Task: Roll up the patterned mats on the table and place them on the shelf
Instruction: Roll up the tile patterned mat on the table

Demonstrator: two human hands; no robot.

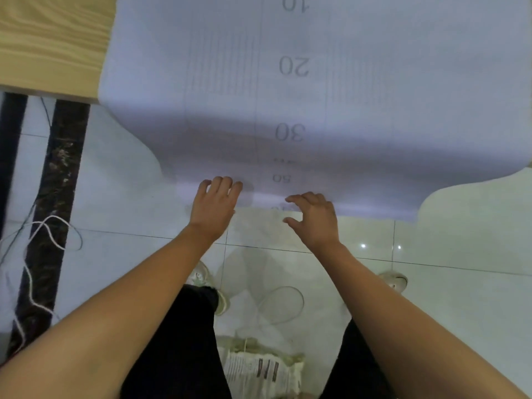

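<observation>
Off the wooden bench (51,44) hung the pale numbered mat (288,96); both hands, left (214,205) and right (312,218), half-open, touched its lower edge, holding nothing. Rolling seemingly had to start: curl that edge upward.

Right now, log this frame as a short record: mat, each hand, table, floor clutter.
mat: pale lilac mat printed with numbers 10 to 50, draped over the table edge, near end hanging down
left hand: left hand fingers resting on the mat's hanging end
right hand: right hand open, curled at the mat's lower edge
table: light wood table
floor clutter: white cord, printed bag
</observation>
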